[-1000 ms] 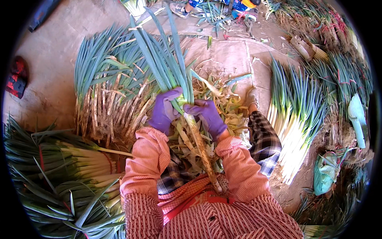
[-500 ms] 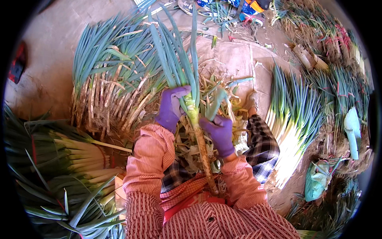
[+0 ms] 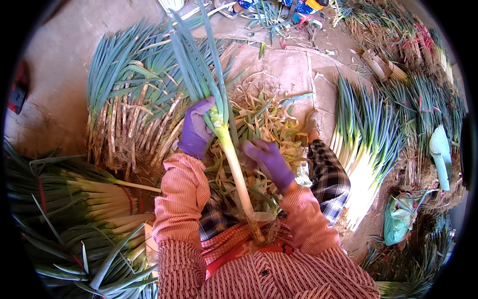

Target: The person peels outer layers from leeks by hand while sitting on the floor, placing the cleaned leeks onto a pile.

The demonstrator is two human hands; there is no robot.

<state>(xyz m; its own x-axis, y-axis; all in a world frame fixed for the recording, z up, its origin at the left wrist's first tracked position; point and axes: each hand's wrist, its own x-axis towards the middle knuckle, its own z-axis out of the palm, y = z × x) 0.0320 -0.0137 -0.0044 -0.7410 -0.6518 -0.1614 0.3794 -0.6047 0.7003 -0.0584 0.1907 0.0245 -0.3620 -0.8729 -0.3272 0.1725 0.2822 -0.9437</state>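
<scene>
My left hand (image 3: 197,128), in a purple glove, is closed around a long green onion (image 3: 233,160) where its leaves meet the stalk. The onion slants across my front, leaves pointing away and brown root end toward my lap. Most of its stalk is bare and white, with pale loose skin bunched low near the root. My right hand (image 3: 269,162), gloved alike, is just right of the stalk and apart from it; motion smears its fingers. Beneath both hands lies a heap of peeled skins and leaves (image 3: 271,118).
Untrimmed green onions (image 3: 134,107) with brown stalks lie at the left. Cleaned white-stalked ones (image 3: 366,144) rest at the right, and tied bundles (image 3: 99,199) at the lower left. A green plastic bag (image 3: 399,219) sits at the right. Another person's patterned clothing (image 3: 302,6) shows at the top.
The brown outer skin has come off most of the stalk, baring it white. My right hand has moved off the stalk, and the left hand with the onion has shifted slightly left.
</scene>
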